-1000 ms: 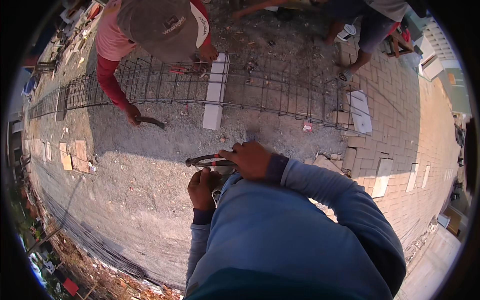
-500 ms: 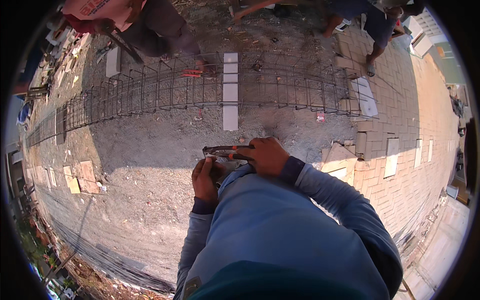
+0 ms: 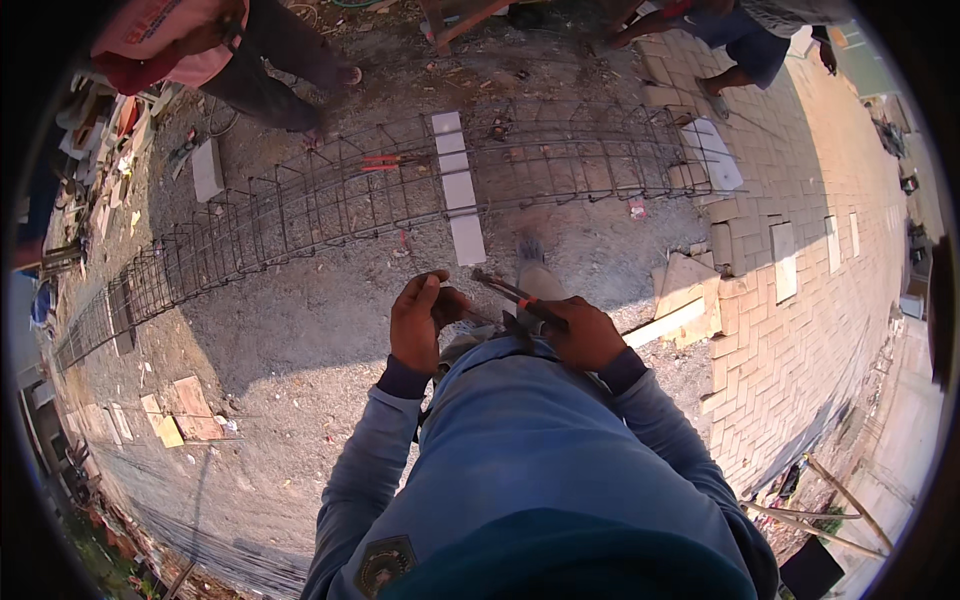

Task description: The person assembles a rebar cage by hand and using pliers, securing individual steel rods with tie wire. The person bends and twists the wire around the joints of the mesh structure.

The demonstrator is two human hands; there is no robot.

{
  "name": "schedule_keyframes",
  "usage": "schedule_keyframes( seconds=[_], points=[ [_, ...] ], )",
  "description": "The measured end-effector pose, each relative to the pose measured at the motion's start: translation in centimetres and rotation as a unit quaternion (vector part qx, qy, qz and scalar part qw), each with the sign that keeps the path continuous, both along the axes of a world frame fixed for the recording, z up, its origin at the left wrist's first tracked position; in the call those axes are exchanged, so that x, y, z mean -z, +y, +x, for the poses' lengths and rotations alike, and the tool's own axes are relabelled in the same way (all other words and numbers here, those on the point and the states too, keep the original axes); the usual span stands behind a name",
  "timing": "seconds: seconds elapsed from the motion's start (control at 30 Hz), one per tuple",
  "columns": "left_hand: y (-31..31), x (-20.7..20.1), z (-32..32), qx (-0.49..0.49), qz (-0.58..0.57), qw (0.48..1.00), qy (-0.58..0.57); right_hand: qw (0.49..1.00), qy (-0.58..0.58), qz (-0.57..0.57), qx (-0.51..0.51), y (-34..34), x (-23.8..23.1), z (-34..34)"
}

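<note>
My right hand (image 3: 584,334) is wrapped round pliers (image 3: 508,288) with orange-and-dark handles, their jaws pointing forward and left. A dark pointed piece, perhaps the other handle, shows between this hand and my lap. To the left of the pliers, my left hand (image 3: 428,316) is raised with thumb and fingers pressed together. Whatever it pinches is too small or hidden to make out. Beyond both hands a long rebar cage (image 3: 345,205) lies across the ground, with a row of pale tiles (image 3: 458,190) crossing it at the middle.
Red-handled pliers (image 3: 380,162) lie by the cage. A pale block (image 3: 207,170) stands at far left, a white slab (image 3: 712,155) under the cage's right end. Two people are beyond the cage. Boards (image 3: 690,295) lie beside the paving (image 3: 760,350) at right.
The pliers have swung away from my left fingers, their jaws now farther forward and right. My hands have moved apart. The person at far left has stepped left, and a foot of mine now shows.
</note>
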State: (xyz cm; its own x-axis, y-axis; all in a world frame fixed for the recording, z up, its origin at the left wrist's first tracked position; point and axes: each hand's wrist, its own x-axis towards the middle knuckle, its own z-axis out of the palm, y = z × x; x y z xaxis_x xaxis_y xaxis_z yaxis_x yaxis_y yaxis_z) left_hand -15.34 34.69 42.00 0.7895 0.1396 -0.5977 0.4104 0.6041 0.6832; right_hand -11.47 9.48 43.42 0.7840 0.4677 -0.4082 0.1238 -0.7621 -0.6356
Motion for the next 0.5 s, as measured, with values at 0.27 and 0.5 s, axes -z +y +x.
schedule_keyframes(
  seconds=[0.27, 0.5],
  points=[
    [0.0, 1.4, 5.1, -0.043, -0.035, 0.998, 0.04, 0.997, 0.067, 0.048, -0.007, -2.3, 2.5, 11.0],
    [-3.9, 5.1, 13.0, -0.139, -0.007, 0.981, 0.132, 0.988, 0.073, 0.04, -0.13, -2.4, 16.2, 25.3]
  ],
)
